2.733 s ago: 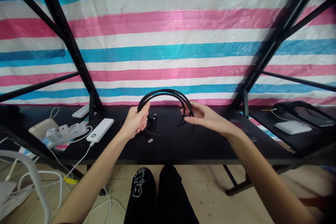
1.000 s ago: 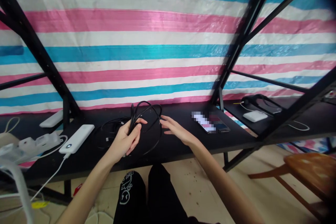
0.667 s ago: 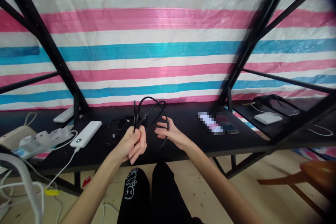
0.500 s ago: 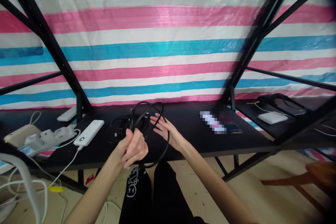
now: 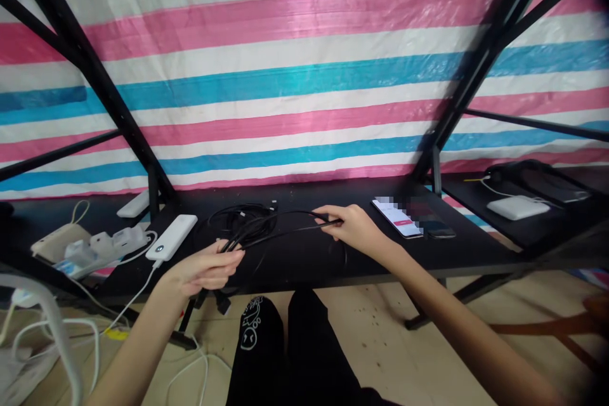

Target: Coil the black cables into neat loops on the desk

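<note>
The cable (image 5: 280,233) spans both hands above the desk (image 5: 295,266). Left hand (image 5: 209,269): fingers closed around the cable at the desk's front edge; plug (image 5: 222,302) hangs past that edge. Right hand (image 5: 349,225): fingers pinching the cable's far loop. Desk surface separates this hand from the lit phone (image 5: 397,219). Power bank (image 5: 177,231) sits near the left hand.

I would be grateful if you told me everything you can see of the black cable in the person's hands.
The black cable looks smooth, slim and plastic-coated. Several strands are gathered in the left hand and run to the right hand, which pinches them. Between the hands they span above the black table, near a cable pile; whether they touch it is unclear. Below the left hand hangs a dark plug, apparently its own.
</note>
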The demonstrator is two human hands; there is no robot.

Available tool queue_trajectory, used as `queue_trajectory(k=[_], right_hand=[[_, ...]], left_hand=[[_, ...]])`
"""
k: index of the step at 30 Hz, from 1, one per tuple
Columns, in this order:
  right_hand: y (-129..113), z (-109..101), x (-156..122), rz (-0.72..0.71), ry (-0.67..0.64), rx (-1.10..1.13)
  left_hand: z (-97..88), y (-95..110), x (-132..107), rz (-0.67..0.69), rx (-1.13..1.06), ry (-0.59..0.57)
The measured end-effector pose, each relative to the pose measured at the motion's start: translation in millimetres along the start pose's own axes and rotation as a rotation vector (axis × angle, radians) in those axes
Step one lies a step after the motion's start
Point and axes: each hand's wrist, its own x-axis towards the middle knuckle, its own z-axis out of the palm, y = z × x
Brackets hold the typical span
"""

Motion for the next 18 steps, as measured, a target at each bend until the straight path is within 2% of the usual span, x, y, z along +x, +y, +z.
queue_trajectory(k=[3, 6, 9, 12, 15, 18], right_hand=[[0.0, 3.2, 8.1, -0.117, 0.108, -0.028], [-8.4, 10.0, 14.9, -0.171, 0.124, 0.101], [-15.2, 15.4, 15.4, -0.144, 0.142, 0.201], [-18.2, 19.0, 9.7, -0.034, 0.084, 0.322], [-24.8, 22.6, 2.2, 0.08, -0.075, 0.535], [-37.6, 25.8, -3.1, 0.103, -0.194, 0.826]], left_hand=[[25.0, 1.4, -1.1, -0.061, -0.066, -0.204], [53.6, 4.7, 0.2, 0.083, -0.112, -0.252], [72.1, 6.3, -1.4, 0.252, -0.12, -0.187], [78.3, 5.3, -7.9, 0.388, -0.04, -0.09], [79.9, 4.2, -15.5, 0.404, 0.115, -0.029], [83.1, 2.2, -16.9, 0.352, 0.315, 0.017]])
